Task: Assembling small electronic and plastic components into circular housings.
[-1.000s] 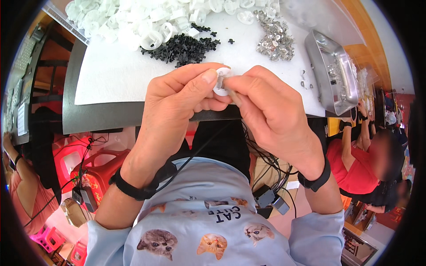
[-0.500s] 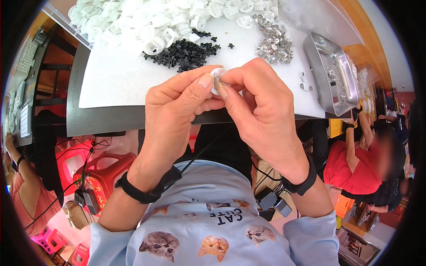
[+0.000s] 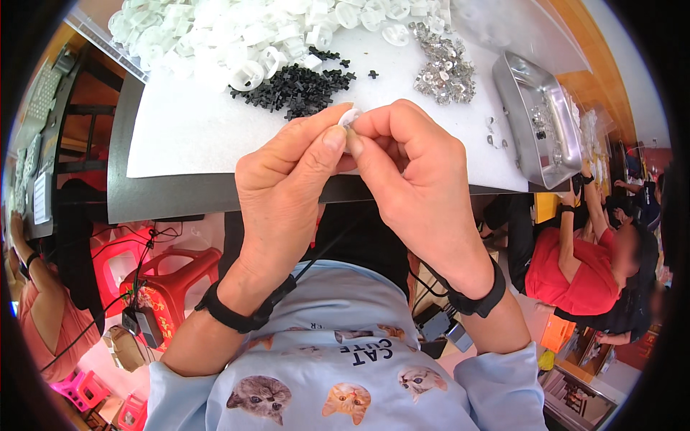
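Between my two hands, over the near edge of the table, is a small round white plastic part [image 3: 349,117]. My left hand [image 3: 291,161] pinches it between thumb and fingers. The thumb and bent forefinger of my right hand [image 3: 413,161] press together on its right side; whether a small metal piece sits in that pinch is hidden by the fingertips. Just beyond my hands lies a heap of black cross-shaped pieces [image 3: 295,87]. Behind it spreads a big pile of white plastic parts [image 3: 208,36]. Small silvery metal pieces [image 3: 445,68] are heaped to the right.
A metal tray [image 3: 514,122] with a few small pieces stands at the table's right. White sheeting [image 3: 180,136] covers the dark tabletop [image 3: 172,197]. Red stools [image 3: 180,269] and cables are at lower left. A person in red [image 3: 575,269] sits at right, another person [image 3: 47,316] at far left.
The white part has tilted, showing more of its edge. My right hand has shifted slightly left and its fingers have closed further over the part.
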